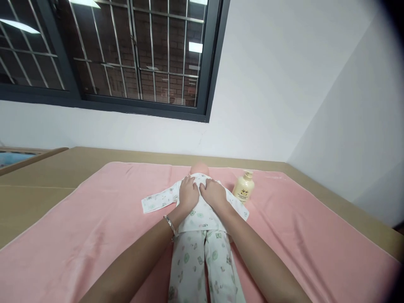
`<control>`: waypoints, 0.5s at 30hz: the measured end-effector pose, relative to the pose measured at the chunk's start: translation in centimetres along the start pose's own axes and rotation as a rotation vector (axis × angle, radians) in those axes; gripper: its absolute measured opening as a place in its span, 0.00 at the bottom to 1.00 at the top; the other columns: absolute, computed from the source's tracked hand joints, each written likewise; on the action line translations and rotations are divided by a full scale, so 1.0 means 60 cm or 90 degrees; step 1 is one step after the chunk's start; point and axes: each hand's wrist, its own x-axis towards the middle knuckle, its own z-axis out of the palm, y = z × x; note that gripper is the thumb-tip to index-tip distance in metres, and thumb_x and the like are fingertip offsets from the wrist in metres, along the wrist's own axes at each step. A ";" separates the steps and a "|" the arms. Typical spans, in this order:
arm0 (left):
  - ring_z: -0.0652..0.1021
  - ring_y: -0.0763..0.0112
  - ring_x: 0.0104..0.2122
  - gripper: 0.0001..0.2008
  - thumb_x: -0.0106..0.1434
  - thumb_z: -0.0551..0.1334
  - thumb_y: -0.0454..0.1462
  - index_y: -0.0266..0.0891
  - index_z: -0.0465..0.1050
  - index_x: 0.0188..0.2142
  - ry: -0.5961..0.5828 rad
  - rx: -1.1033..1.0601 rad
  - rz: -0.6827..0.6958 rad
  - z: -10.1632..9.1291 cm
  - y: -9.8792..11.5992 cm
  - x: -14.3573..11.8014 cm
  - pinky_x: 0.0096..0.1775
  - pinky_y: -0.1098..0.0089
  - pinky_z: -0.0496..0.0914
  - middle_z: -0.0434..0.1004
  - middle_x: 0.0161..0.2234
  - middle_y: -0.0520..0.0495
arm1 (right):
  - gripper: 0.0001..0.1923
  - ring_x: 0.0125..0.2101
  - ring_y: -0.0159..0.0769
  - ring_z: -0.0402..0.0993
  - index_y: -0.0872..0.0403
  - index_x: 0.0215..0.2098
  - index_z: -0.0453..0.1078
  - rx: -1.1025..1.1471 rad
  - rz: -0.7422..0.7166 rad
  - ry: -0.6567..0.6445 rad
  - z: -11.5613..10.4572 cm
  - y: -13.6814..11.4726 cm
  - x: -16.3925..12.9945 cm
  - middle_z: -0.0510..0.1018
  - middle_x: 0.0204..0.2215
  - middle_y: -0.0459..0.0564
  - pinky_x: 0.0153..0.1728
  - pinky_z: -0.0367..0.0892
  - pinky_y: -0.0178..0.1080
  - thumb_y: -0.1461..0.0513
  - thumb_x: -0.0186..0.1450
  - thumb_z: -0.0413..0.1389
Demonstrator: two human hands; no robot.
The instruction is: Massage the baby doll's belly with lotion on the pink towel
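Both hands were flat on the baby doll point(202, 219), which lay face-up-ish (hard to tell) on the pink towel point(94, 227), head away from the person. Left hand point(188, 194) and right hand point(213, 194) sat side by side on its chest, fingers loosely spread, gripping nothing. Lotion bottle point(243, 187) stood just right of the doll's shoulder.

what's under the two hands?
Both hands, left hand and right hand, lie flat on the doll in its printed pyjamas, on the pink towel. The chest beneath the palms is covered.
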 end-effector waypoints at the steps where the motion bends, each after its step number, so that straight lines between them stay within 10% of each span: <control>1: 0.70 0.54 0.56 0.17 0.64 0.50 0.33 0.35 0.72 0.48 -0.020 0.043 0.022 -0.002 -0.004 0.002 0.59 0.53 0.60 0.74 0.53 0.35 | 0.22 0.46 0.46 0.75 0.59 0.45 0.74 -0.015 -0.003 -0.016 -0.004 0.000 0.002 0.79 0.43 0.61 0.44 0.64 0.41 0.54 0.71 0.43; 15: 0.72 0.54 0.56 0.19 0.67 0.51 0.38 0.37 0.70 0.54 -0.078 0.173 0.108 -0.022 -0.031 0.002 0.59 0.52 0.63 0.74 0.55 0.39 | 0.20 0.46 0.42 0.75 0.55 0.48 0.72 -0.027 -0.106 0.016 0.002 0.018 0.004 0.79 0.46 0.56 0.43 0.64 0.38 0.57 0.73 0.41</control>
